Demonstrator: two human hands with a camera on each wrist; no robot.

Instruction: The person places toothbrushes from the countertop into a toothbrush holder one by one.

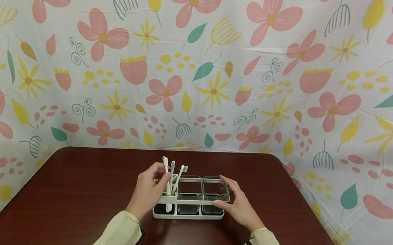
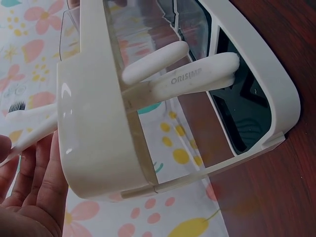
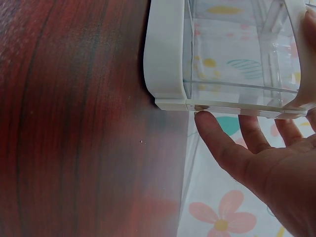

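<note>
A white toothbrush holder [image 1: 195, 217] with an upper rail and a low base stands on the table. Three white toothbrushes lean in its left compartment. My left hand [image 1: 146, 190] pinches the leftmost toothbrush [image 1: 167, 180] between thumb and fingers, above the rail. Seen from the left wrist, toothbrush handles [image 2: 192, 76] pass through the rail, their lower ends near the dark base pad [image 2: 249, 113]. My right hand [image 1: 240, 203] grips the holder's right end, its thumb at the front rail and its fingers along the side. Two clear cups [image 1: 190, 186] sit in the other compartments.
The dark reddish wooden table [image 1: 83, 204] extends around the holder on all sides. Behind it and to the right hangs a white curtain [image 1: 192, 79] printed with flowers and leaves, reaching down to the table's edge.
</note>
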